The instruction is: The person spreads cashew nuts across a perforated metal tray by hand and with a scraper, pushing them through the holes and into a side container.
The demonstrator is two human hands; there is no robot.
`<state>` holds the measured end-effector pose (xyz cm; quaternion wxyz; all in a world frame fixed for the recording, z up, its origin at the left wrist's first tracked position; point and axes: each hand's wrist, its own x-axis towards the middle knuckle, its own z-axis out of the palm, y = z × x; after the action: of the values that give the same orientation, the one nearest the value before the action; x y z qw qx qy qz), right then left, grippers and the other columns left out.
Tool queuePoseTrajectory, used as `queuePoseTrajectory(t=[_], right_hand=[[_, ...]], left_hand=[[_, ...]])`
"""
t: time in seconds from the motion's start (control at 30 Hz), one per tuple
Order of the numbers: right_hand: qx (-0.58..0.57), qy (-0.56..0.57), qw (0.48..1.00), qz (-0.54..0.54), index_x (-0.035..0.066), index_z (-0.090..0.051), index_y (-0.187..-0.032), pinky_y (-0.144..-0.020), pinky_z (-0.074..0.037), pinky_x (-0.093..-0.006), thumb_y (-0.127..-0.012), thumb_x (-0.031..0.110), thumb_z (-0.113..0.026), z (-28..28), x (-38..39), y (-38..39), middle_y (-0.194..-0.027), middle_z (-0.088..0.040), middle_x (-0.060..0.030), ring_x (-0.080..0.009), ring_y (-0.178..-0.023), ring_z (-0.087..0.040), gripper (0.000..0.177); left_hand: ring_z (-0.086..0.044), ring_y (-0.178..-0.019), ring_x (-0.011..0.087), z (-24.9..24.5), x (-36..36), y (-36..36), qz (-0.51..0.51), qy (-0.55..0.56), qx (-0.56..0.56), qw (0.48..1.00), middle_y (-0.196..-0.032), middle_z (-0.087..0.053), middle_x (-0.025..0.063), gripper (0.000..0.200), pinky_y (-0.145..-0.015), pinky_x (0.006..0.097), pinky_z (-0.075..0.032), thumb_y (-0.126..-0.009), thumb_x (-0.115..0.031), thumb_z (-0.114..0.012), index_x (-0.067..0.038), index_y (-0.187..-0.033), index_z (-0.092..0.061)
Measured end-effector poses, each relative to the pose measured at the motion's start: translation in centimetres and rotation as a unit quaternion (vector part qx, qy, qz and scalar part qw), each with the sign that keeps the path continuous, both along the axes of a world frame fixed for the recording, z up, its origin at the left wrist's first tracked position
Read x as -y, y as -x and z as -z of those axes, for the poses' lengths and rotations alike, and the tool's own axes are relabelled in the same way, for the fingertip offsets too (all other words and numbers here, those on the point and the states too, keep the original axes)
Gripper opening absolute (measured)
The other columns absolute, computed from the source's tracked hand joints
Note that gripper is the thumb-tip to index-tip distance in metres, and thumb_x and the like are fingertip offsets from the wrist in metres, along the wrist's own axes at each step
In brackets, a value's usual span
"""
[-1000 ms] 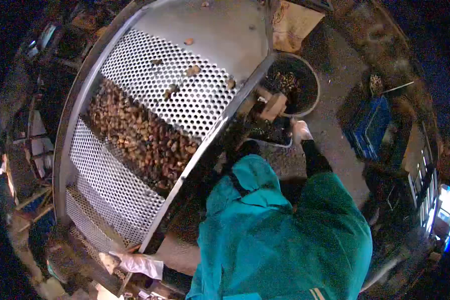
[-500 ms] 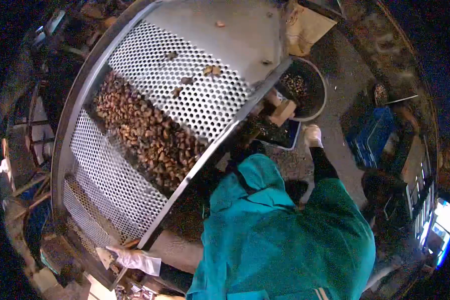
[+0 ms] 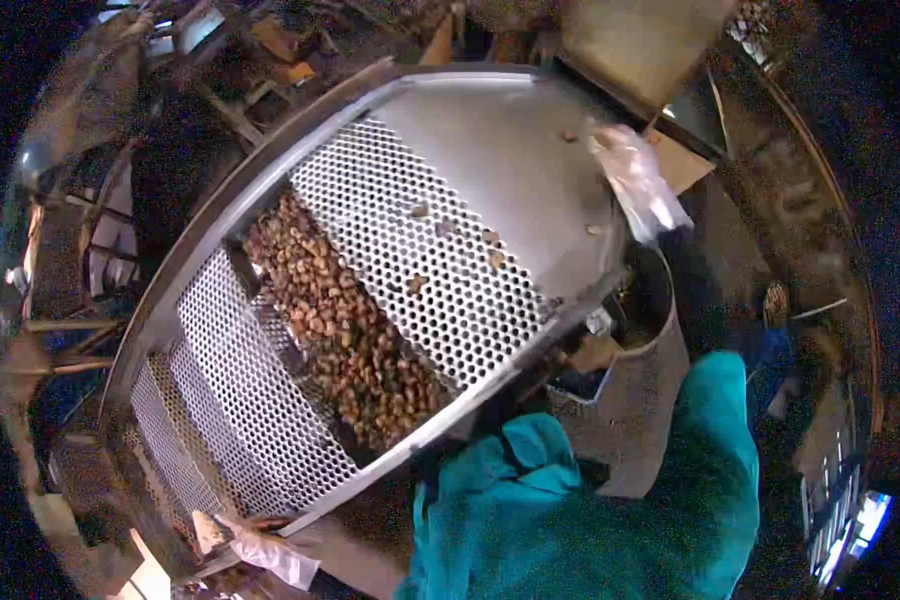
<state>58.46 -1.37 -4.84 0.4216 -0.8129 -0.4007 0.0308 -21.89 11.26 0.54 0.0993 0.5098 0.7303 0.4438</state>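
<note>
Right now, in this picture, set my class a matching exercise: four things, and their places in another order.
1 white-gloved right hand
2 white-gloved left hand
3 heap of brown nuts
4 teal fabric jacket

A low corner of the perforated metal screen
B bottom right of view
C over the smooth metal plate
D middle trough of screen

Pairs: 1-C, 2-A, 3-D, 4-B

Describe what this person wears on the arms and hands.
The left hand and right hand are both covered by pale, thin, crinkled gloves; the right one looks half see-through and is blurred. Above the right glove runs a dark sleeve, then the loose sleeve of a teal jacket.
</note>
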Motion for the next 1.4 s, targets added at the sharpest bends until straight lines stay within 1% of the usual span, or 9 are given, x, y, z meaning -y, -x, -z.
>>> queuePoseTrajectory(t=[0.27, 0.37, 0.5, 0.67, 0.77, 0.87, 1.13, 1.33, 1.4], right_hand=[[0.292, 0.146, 0.935, -0.136, 0.016, -0.064, -0.132, -0.113, -0.042, -0.0438, -0.106, 0.028, -0.048, 4.3, -15.3, -3.9, -0.126, -0.068, -0.0119, -0.0315, -0.119, -0.063, 0.033], [0.712, 0.357, 0.604, 0.031, 0.010, -0.063, -0.130, -0.099, -0.051, -0.0510, -0.107, 0.032, -0.046, 9.0, -20.2, -4.0, -0.117, -0.067, -0.0101, -0.0317, -0.106, -0.066, 0.036], [0.264, 0.097, 0.912, -0.299, 0.009, -0.064, -0.125, -0.097, -0.053, -0.0465, -0.105, 0.033, -0.047, 6.7, -19.6, 2.1, -0.114, -0.068, -0.0094, -0.0273, -0.103, -0.067, 0.036], [-0.009, -0.033, 0.779, -0.626, 0.008, -0.066, -0.118, -0.096, -0.055, -0.0408, -0.103, 0.035, -0.048, 2.5, -18.7, 15.4, -0.110, -0.069, -0.0085, -0.0219, -0.100, -0.068, 0.036], [0.049, 0.030, 0.803, -0.593, 0.007, -0.063, -0.123, -0.095, -0.055, -0.0434, -0.103, 0.049, -0.045, 4.6, -22.4, 21.7, -0.119, -0.065, -0.0139, -0.0241, -0.105, -0.066, 0.050], [0.165, 0.001, 0.838, -0.520, 0.013, -0.049, -0.148, -0.106, -0.048, -0.0568, -0.097, 0.072, -0.043, 7.2, -27.9, 30.0, -0.154, -0.043, -0.0226, -0.0373, -0.132, -0.052, 0.078], [0.271, 0.249, 0.762, -0.533, 0.001, -0.059, -0.134, -0.090, -0.059, -0.0353, -0.098, 0.025, -0.062, -4.0, -21.3, 37.1, -0.117, -0.069, -0.0150, -0.0214, -0.099, -0.069, 0.043], [-0.468, 0.043, 0.647, -0.600, -0.002, -0.059, -0.132, -0.084, -0.060, -0.0337, -0.100, 0.014, -0.061, 0.0, -13.9, 28.8, -0.114, -0.068, -0.0129, -0.0205, -0.098, -0.069, 0.035], [-0.394, 0.006, 0.717, -0.576, 0.000, -0.059, -0.132, -0.079, -0.061, -0.0328, -0.101, 0.015, -0.061, -1.2, -12.7, 23.6, -0.110, -0.069, -0.0125, -0.0191, -0.093, -0.069, 0.034]], left_hand=[[-0.049, -0.054, 0.0126, -0.9, 1.8, -1.2, -0.035, 0.014, 0.058, 0.998, -0.106, -0.071, 0.0104, 0.055, -0.049, 0.0244, -0.043, -0.106, -0.033, -0.052, -0.010, -0.155, -0.044], [-0.049, -0.054, 0.0127, -1.3, 2.9, -1.3, -0.051, 0.036, 0.112, 0.992, -0.107, -0.072, 0.0106, 0.055, -0.049, 0.0246, -0.043, -0.106, -0.033, -0.052, -0.009, -0.155, -0.044], [-0.049, -0.053, 0.0129, -2.7, 6.6, -5.4, -0.108, 0.078, 0.262, 0.956, -0.108, -0.072, 0.0108, 0.055, -0.049, 0.0249, -0.043, -0.106, -0.033, -0.052, -0.008, -0.155, -0.045], [-0.052, -0.049, 0.0094, -3.7, 7.8, -10.6, -0.144, 0.066, 0.175, 0.972, -0.077, -0.073, 0.0053, 0.041, -0.045, 0.0266, -0.041, -0.103, -0.039, -0.063, -0.001, -0.117, -0.073], [-0.052, -0.046, 0.0107, -5.0, 8.1, -12.7, -0.098, -0.035, 0.338, 0.935, -0.077, -0.073, 0.0094, 0.046, -0.044, 0.0263, -0.041, -0.103, -0.038, -0.063, 0.004, -0.120, -0.071], [-0.052, -0.044, 0.0138, -3.9, 8.1, -12.3, -0.117, -0.018, 0.072, 0.990, -0.058, -0.062, 0.0063, 0.047, -0.046, 0.0304, -0.044, -0.099, -0.047, -0.067, -0.002, -0.087, -0.065], [-0.053, -0.042, 0.0155, -2.8, 8.6, -12.7, -0.143, 0.051, 0.088, 0.984, -0.056, -0.062, 0.0059, 0.061, -0.049, 0.0327, -0.047, -0.095, -0.059, -0.067, -0.007, -0.062, -0.062], [-0.056, -0.041, 0.0116, -5.3, 8.4, -13.8, -0.060, -0.022, 0.235, 0.970, -0.061, -0.069, 0.0088, 0.057, -0.042, 0.0308, -0.045, -0.102, -0.045, -0.063, 0.001, -0.069, -0.071], [-0.057, -0.041, 0.0114, -3.8, 8.8, -15.5, -0.098, 0.058, 0.060, 0.992, -0.061, -0.069, 0.0097, 0.053, -0.040, 0.0296, -0.047, -0.100, -0.045, -0.065, -0.001, -0.072, -0.071]])
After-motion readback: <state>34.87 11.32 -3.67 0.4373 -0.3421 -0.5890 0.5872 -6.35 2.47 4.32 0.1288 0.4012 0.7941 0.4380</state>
